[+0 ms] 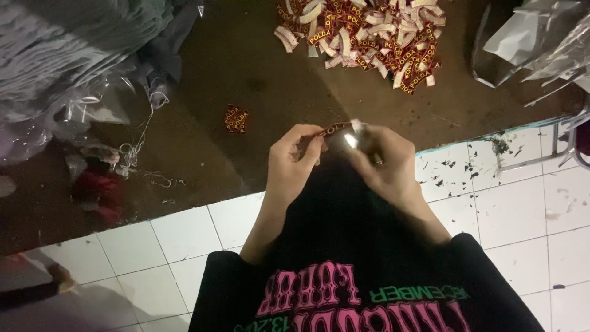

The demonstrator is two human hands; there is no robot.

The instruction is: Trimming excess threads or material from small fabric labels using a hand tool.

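Both hands hold one red woven label over the edge of the brown mat.

From the head view I see the left hand (294, 161) with its fingers curled together and pinched on the left end of the label (332, 130), a narrow red strip with yellow lettering. The right hand (384, 161) has its fingers closed on the right end of the label, where a bright white glare hides the exact contact. The label sits just above the black cloth (344, 203) between the forearms. A pile of labels (369, 37) lies on the brown mat (246, 61), well apart from the hands. A small stack of labels (236, 119) lies near the left hand. White floor tiles (510, 203) border the mat.
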